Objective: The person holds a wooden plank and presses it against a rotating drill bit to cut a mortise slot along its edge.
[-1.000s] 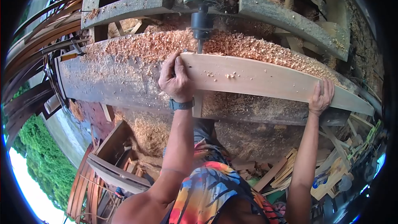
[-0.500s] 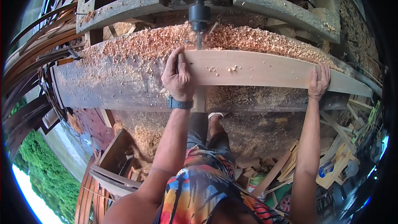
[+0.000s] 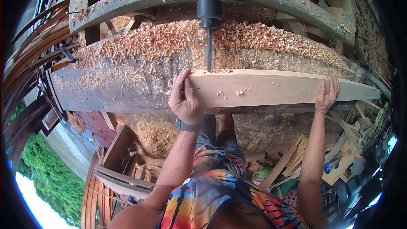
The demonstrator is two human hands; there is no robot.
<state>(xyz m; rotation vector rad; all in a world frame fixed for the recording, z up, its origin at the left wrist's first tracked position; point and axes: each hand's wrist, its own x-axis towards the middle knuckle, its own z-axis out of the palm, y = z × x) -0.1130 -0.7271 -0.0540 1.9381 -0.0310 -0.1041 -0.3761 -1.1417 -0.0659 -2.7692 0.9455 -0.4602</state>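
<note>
A long pale wooden board point(image 3: 263, 88) lies across the bench, tapering toward its right end, with a few shavings on its face. My left hand point(image 3: 186, 101) grips its left end, fingers curled over the far corner and thumb on top. Farther right, my right hand point(image 3: 327, 96) holds the board, its fingers over the upper face. A drill bit point(image 3: 209, 51) points down from a dark chuck point(image 3: 209, 12). Its tip is at the board's far edge, where shavings lie along a groove; whether it touches the wood I cannot tell.
Reddish wood shavings point(image 3: 144, 38) are heaped along the back of the dark bench top point(image 3: 106, 89). Thick timber beams point(image 3: 296, 6) flank the chuck. Thin wood strips point(image 3: 38, 34) are stacked at left, a wooden box point(image 3: 121, 154) stands below, and offcuts point(image 3: 292, 161) lie at lower right.
The board's left part has come toward me with my left hand, exposing more of the drill bit and the board's far edge. My right hand has hardly shifted. The camera view has moved slightly.
</note>
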